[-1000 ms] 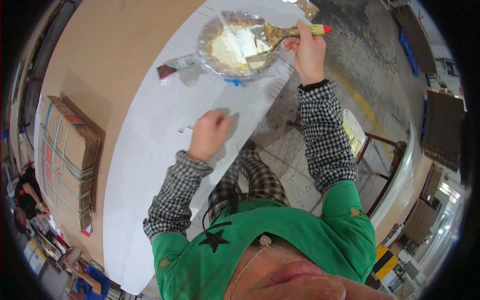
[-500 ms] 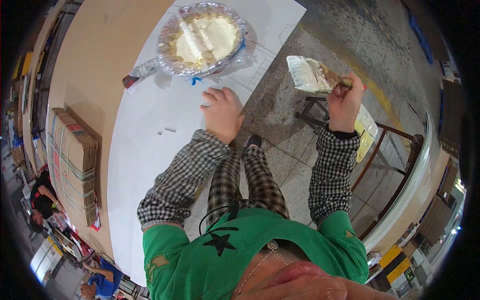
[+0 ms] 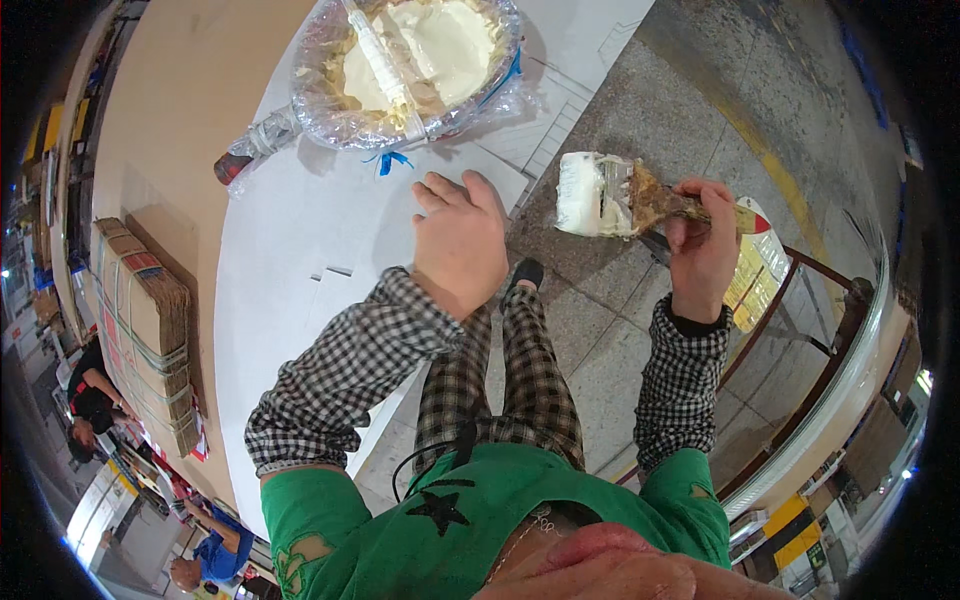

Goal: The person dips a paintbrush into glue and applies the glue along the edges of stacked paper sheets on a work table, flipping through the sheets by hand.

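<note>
Now that the brush (image 3: 648,198) has left the bowl (image 3: 314,95), where a second ago its bristles lay in the paste (image 3: 450,45), we have it held out over the floor (image 3: 615,285), past the edge of the sheet (image 3: 285,235). Its bristles are thickly coated white. Half a second ago it was already clear; since then it has levelled, and more of its handle shows. We judge that the dipping is over for the moment and that the brush is loaded, well apart from the bowl.

Our right hand (image 3: 703,245) is closed around the brush's handle, whose red tip sticks out beyond it. Our left hand (image 3: 458,240) is well apart from it and holds nothing, its fingers stretched toward the bowl; a second ago they were curled. Whether it touches the sheet, we cannot tell.

The bowl, wrapped in clear film, sits on the sheet with plenty of paste in it and a strip (image 3: 376,58) across its mouth. A blue tie (image 3: 388,162) hangs at its near side.

Under the sheet, the brown table (image 3: 185,75) also carries a strapped bundle (image 3: 145,325) of cardboard. To our right stands a stool (image 3: 760,275).
</note>
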A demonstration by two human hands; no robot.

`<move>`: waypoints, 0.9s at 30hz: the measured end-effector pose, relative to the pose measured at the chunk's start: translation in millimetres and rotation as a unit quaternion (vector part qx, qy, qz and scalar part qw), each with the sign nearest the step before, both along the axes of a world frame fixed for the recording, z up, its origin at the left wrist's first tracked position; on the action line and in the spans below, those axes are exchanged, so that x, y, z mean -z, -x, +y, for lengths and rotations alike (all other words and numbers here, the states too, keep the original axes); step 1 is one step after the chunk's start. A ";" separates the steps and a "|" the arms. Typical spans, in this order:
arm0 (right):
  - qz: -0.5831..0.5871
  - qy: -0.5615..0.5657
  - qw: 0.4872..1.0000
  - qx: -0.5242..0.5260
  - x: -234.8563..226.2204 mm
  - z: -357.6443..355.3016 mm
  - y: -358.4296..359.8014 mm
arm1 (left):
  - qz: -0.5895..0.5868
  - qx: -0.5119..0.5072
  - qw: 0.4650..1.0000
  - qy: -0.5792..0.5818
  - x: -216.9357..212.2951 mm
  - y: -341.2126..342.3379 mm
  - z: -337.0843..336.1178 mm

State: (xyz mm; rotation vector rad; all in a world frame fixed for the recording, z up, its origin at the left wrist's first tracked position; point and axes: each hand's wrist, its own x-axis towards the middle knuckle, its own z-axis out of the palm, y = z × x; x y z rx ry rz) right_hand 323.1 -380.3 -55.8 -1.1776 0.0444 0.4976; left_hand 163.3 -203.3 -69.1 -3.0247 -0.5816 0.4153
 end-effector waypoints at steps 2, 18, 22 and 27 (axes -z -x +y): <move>-0.014 0.020 1.000 0.017 -2.6 2.6 2.7 | -0.018 -0.004 0.999 0.040 -10.5 3.1 6.6; -0.111 0.053 0.990 -0.075 -17.5 25.2 19.7 | -0.101 -0.003 0.975 0.200 -33.4 0.7 28.6; -0.087 0.066 0.983 -0.150 -13.4 24.9 26.4 | -0.111 -0.002 0.972 0.208 -31.2 1.0 31.4; -0.111 0.074 0.985 -0.106 -20.4 32.9 15.9 | -0.085 -0.011 0.967 0.238 -38.8 1.9 32.5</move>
